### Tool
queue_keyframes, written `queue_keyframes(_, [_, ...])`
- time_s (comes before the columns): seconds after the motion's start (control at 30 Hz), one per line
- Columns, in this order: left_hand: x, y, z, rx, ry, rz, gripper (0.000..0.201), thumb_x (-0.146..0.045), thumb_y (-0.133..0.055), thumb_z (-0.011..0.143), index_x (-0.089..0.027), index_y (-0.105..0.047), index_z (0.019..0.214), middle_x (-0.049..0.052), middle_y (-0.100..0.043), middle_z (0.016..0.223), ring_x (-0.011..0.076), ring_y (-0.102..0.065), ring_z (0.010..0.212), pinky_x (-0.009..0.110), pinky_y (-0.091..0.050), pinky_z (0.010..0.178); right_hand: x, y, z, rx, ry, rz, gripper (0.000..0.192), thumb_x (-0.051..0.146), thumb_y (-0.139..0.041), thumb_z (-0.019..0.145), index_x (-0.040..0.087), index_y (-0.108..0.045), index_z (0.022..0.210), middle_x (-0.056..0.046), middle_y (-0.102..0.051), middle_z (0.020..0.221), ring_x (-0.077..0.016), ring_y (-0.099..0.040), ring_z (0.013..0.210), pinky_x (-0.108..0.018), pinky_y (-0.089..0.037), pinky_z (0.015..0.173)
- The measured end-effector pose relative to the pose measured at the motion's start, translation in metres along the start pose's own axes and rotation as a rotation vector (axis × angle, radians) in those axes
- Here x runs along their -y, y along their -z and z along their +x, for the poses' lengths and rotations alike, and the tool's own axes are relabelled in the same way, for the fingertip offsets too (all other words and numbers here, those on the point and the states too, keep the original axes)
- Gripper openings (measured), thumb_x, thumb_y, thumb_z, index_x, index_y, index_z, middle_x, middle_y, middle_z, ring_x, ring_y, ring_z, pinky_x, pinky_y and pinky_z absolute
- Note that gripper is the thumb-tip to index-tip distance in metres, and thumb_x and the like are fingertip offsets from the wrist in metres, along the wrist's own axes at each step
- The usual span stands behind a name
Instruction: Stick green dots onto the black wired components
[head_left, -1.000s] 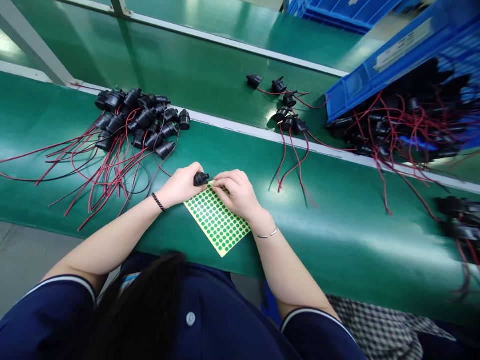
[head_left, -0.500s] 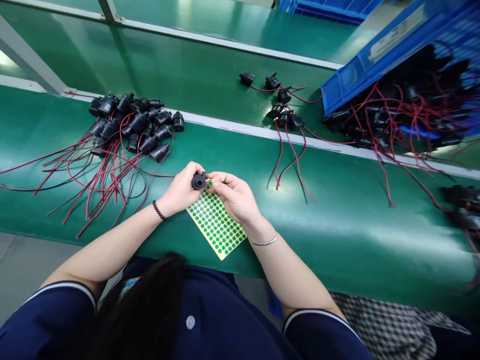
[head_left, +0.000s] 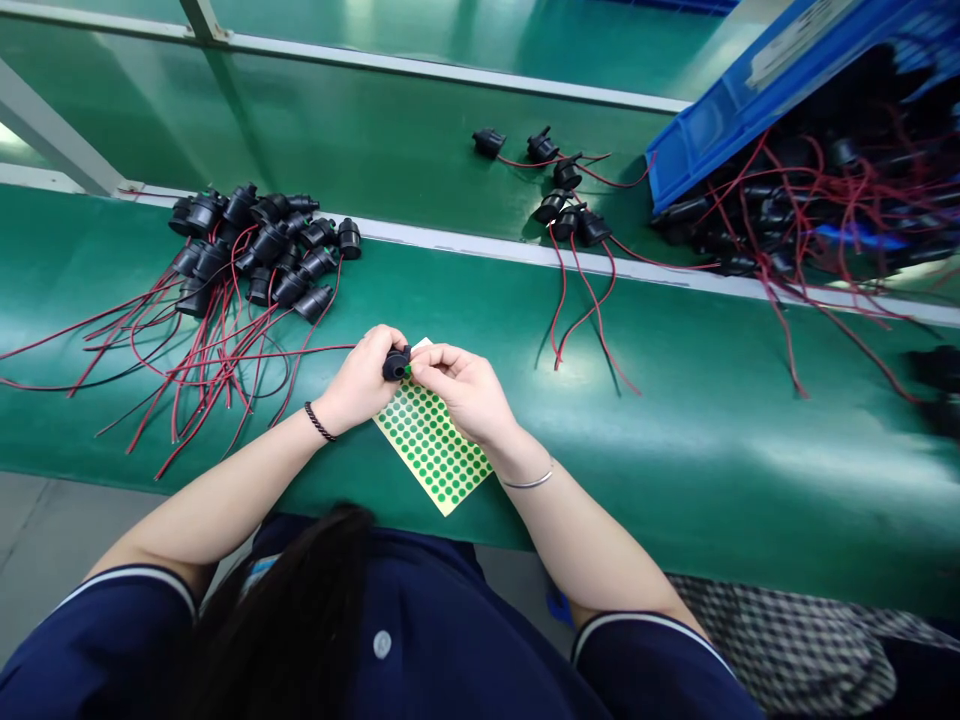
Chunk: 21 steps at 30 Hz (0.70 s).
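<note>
Left hand [head_left: 365, 375] grip holds one black connector [head_left: 396, 364] – right hand [head_left: 463, 390] fingertips pinch it above one sticker sheet [head_left: 433, 446]; six loose connectors [head_left: 559, 190] lie beyond.

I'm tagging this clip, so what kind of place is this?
Probably a factory assembly line: a long green belt, piles of black wired parts, a blue bin of more, and a dot sticker sheet.

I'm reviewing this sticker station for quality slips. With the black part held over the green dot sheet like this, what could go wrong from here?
1. The right hand presses a small green dot against the black connector held by the left hand; fingertips cover the spot, so the dot may land crooked.
2. The sticker sheet lies loose near the belt edge and could slide off.
3. The connector's red wire trails toward the pile of wired connectors and might snag there.
</note>
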<state>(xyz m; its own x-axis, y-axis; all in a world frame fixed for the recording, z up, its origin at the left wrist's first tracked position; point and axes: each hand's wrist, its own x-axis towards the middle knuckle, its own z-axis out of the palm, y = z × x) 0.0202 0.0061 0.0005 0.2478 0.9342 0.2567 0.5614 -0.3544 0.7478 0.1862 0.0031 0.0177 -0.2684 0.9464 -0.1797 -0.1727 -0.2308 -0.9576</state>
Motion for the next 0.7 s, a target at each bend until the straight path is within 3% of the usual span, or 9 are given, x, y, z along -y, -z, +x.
queue_keyframes(0.5, [0.0038, -0.0020, -0.0023, -0.054, -0.097, 0.059, 0.032, -0.001, -0.052, 0.070, -0.022, -0.044, 0.093, 0.002, -0.058, 0.092, 0.0175, -0.056, 0.087, 0.032, -0.048, 0.079, -0.0015, -0.0029, -0.0042, -0.076, 0.138, -0.132, 0.015, 0.033, -0.078, 0.070, 0.021, -0.070, 0.074, -0.004, -0.072, 0.090, -0.0170, -0.067, 0.082, -0.035, -0.058, 0.078])
queue_keyframes(0.7, [0.0032, -0.0025, -0.0032, -0.061, -0.137, 0.083, 0.034, 0.000, -0.049, 0.069, -0.022, -0.044, 0.094, 0.003, -0.058, 0.094, 0.0185, -0.056, 0.089, 0.034, -0.047, 0.081, -0.0033, -0.0057, -0.0053, -0.107, 0.095, -0.135, 0.019, 0.029, -0.077, 0.069, 0.020, -0.066, 0.081, -0.002, -0.071, 0.083, -0.0145, -0.067, 0.074, -0.032, -0.058, 0.075])
